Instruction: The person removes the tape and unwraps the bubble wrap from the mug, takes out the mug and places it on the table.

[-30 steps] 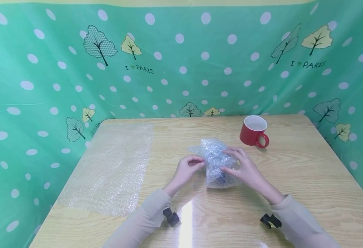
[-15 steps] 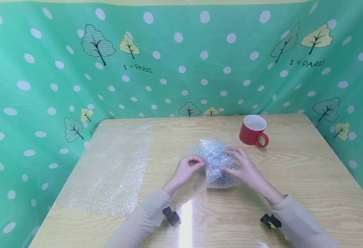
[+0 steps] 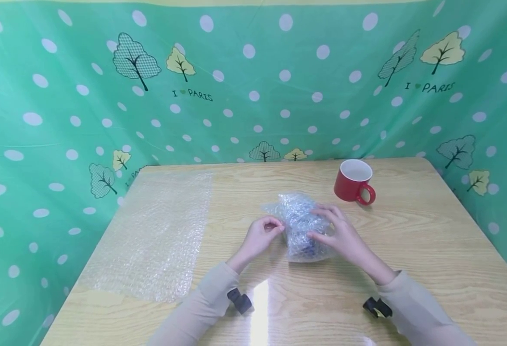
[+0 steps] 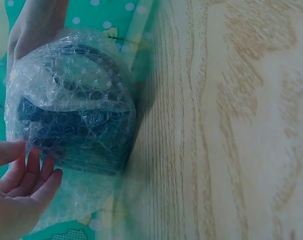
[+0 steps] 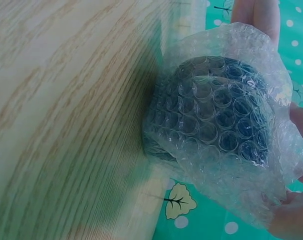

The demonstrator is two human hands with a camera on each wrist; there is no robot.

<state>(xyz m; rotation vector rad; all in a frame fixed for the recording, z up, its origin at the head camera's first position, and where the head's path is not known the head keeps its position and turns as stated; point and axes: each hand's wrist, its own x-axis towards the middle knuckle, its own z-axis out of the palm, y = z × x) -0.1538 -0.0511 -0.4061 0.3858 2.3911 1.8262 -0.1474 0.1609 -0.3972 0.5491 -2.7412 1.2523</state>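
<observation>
A bundle of bubble wrap (image 3: pixel 301 218) sits near the middle of the table, with a dark blue object (image 5: pixel 226 117) inside it. Through the plastic in the left wrist view, this object (image 4: pixel 66 120) has a curved edge at one end. My left hand (image 3: pixel 259 236) pinches the wrap at the bundle's left side, thumb and fingertips together. Over the right side, my right hand (image 3: pixel 344 238) holds the wrap with bent fingers and thumb set apart. A loose flap of wrap sticks out at the back left.
A red mug (image 3: pixel 346 186) with a white inside stands upright behind and right of the bundle, handle toward the right. Flat on the left of the wooden table (image 3: pixel 426 230) lies a sheet of bubble wrap (image 3: pixel 154 230). A green dotted cloth (image 3: pixel 236 57) hangs behind the table.
Both hands keep their places on the bundle. The wrap near the left fingertips has shifted very slightly, and the head view has tilted a little.
</observation>
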